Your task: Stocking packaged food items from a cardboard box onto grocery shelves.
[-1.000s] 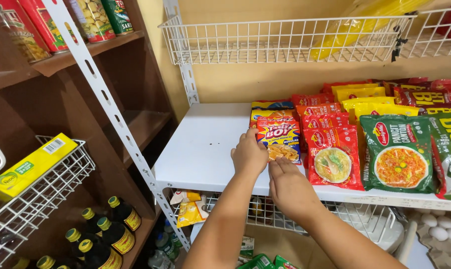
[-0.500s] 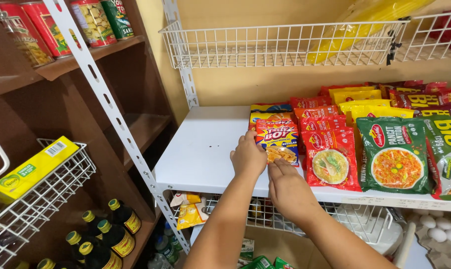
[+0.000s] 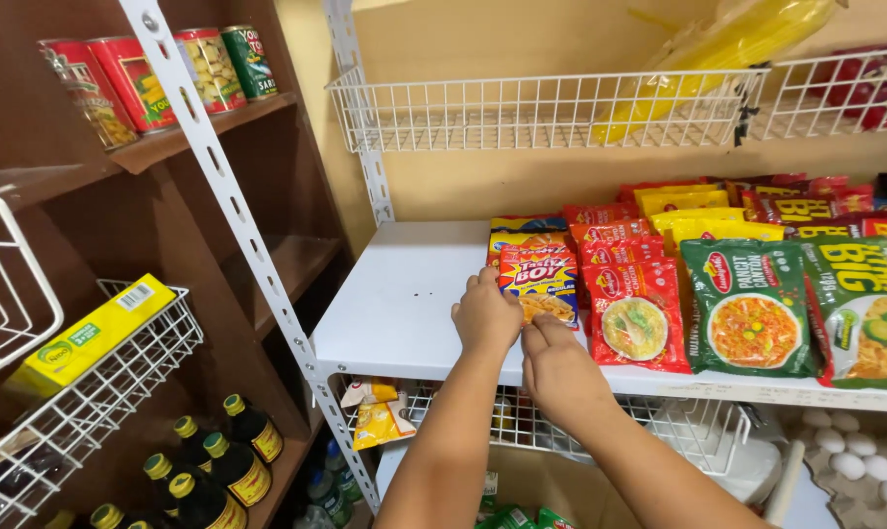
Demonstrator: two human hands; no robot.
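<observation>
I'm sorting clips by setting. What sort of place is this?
Probably a small grocery shop or stockroom: rows of noodle packets on a white shelf, tins on a wooden shelf, dark bottles below. Both hands rest at one snack packet.

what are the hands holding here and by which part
Both the left hand and right hand grip the lower edge of the red and yellow snack packet lying on the white shelf.
</observation>
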